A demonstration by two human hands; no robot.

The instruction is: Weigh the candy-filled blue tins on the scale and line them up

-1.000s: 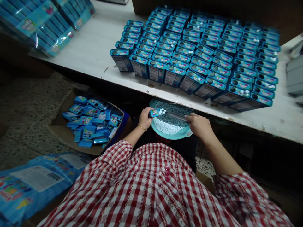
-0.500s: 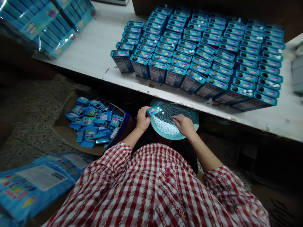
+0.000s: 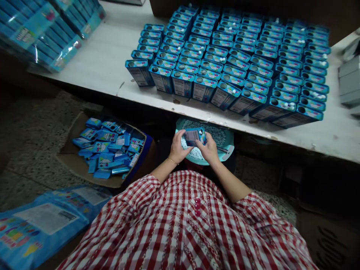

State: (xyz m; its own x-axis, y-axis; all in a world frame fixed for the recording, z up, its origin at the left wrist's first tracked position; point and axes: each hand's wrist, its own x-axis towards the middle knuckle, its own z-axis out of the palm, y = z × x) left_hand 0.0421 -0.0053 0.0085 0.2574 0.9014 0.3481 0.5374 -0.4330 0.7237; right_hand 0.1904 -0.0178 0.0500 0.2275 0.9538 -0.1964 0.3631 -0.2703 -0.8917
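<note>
A small blue box [image 3: 194,135] is held between both my hands above a teal bowl [image 3: 226,148] of small white candies on my lap. My left hand [image 3: 177,147] grips the box's left end and my right hand [image 3: 209,149] closes on its right end. The box's printed back faces me. Beyond, on the white table [image 3: 107,56], several rows of upright open blue boxes [image 3: 233,63] stand packed together, some with white candies lying on their tops.
A cardboard carton [image 3: 108,148] of flat blue boxes sits on the floor to my left. Blue printed bags [image 3: 39,221] lie at lower left. Wrapped packs of blue boxes [image 3: 47,26] rest on the table's far left. Grey boxes [image 3: 350,80] stand at the right edge.
My right hand left the candies in the bowl and came over to the box. The box was turned from lying flat with candies on it to its back facing me, now held in both hands.
</note>
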